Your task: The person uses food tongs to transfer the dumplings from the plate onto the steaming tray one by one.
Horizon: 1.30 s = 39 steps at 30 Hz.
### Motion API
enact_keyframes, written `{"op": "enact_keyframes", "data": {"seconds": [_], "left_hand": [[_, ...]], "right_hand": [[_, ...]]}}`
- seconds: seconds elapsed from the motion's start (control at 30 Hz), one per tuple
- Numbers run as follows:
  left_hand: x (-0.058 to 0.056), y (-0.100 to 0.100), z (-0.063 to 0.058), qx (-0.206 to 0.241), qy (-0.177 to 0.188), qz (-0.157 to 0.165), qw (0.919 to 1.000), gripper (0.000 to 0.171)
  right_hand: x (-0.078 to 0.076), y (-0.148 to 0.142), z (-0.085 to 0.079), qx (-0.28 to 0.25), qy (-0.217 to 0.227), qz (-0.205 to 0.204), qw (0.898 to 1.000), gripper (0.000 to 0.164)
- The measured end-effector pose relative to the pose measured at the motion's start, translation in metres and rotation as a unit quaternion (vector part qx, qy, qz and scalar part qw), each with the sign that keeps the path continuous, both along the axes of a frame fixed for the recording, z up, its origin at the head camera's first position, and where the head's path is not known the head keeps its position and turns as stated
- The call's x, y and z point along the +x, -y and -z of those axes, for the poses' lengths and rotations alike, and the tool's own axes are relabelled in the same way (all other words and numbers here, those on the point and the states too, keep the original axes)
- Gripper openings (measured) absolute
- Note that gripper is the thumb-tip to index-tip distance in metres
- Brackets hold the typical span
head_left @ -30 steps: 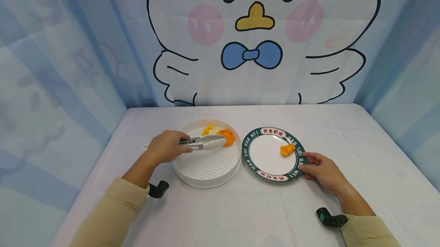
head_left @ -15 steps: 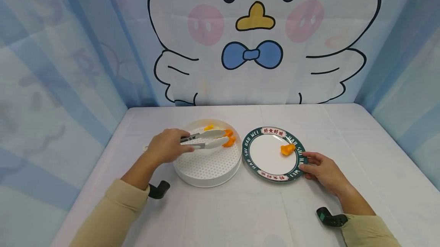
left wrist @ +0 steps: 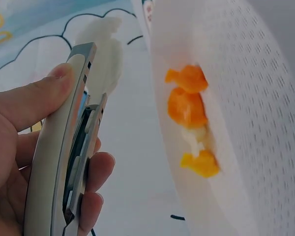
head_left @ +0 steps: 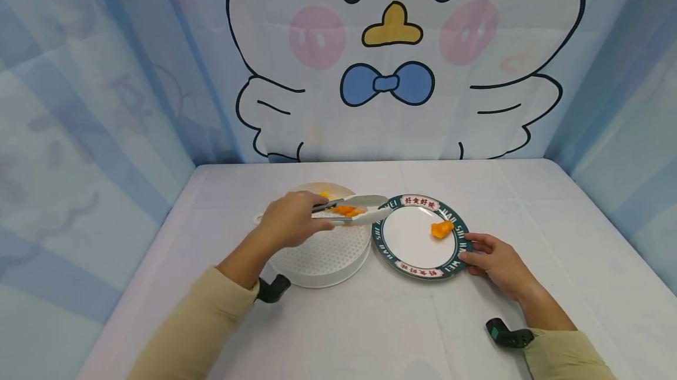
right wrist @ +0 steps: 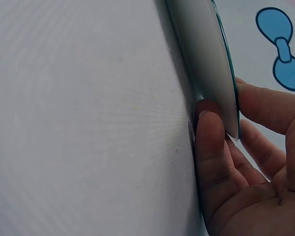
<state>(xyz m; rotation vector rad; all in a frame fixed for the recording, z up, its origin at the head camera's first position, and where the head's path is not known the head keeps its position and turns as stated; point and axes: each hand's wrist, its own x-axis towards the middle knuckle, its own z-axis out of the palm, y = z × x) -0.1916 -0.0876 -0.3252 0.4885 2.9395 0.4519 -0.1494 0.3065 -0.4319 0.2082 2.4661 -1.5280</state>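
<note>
My left hand [head_left: 293,218] grips metal tongs [head_left: 367,216] with pale translucent tips. They stretch rightward across a round white perforated tray [head_left: 317,259], arms apart, and the tips overlap the plate's left rim in the head view. Seen from the left wrist, the tray holds two orange food pieces [left wrist: 187,108], a whitish one [left wrist: 195,135] and a yellow one [left wrist: 204,163], all near its wall. On the green-rimmed white plate [head_left: 412,251] lies an orange, lumpy food piece [head_left: 442,229]. My right hand [head_left: 497,265] pinches the plate's right edge, fingers reaching partly under it.
Tray and plate stand side by side on a white-covered table [head_left: 359,333]. Behind it hangs a curtain [head_left: 391,127] with a cartoon bird; blue drapes [head_left: 95,133] close off the sides. Dark wrist cameras [head_left: 510,336] jut from both sleeves.
The tongs' tips spread apart near the orange pieces, then my left hand carried the tongs to the right, toward the plate. My right hand and the plate stayed put.
</note>
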Motion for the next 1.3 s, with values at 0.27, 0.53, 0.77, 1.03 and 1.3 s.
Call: {"op": "enact_keyframes", "data": {"seconds": [0.27, 0.53, 0.77, 1.03, 1.3], "left_hand": [[-0.003, -0.034, 0.010, 0.038, -0.001, 0.042, 0.9984, 0.053], [-0.004, -0.060, 0.017, 0.042, 0.019, 0.048, 0.9978, 0.053], [-0.005, -0.079, 0.025, 0.025, 0.029, 0.050, 0.9980, 0.060], [-0.008, -0.099, 0.030, 0.005, 0.037, 0.053, 0.9979, 0.062], [-0.012, -0.112, 0.036, -0.014, 0.030, 0.054, 0.9980, 0.062]], "right_hand": [[0.000, 0.000, 0.000, -0.001, -0.001, 0.000, 1.000, 0.067], [0.000, 0.001, 0.000, -0.001, 0.000, 0.000, 1.000, 0.067], [0.000, -0.001, 0.002, -0.001, -0.003, -0.001, 1.000, 0.066], [-0.001, -0.001, 0.002, -0.003, -0.001, 0.000, 1.000, 0.067], [0.000, 0.000, 0.000, -0.004, -0.006, 0.000, 1.000, 0.067]]}}
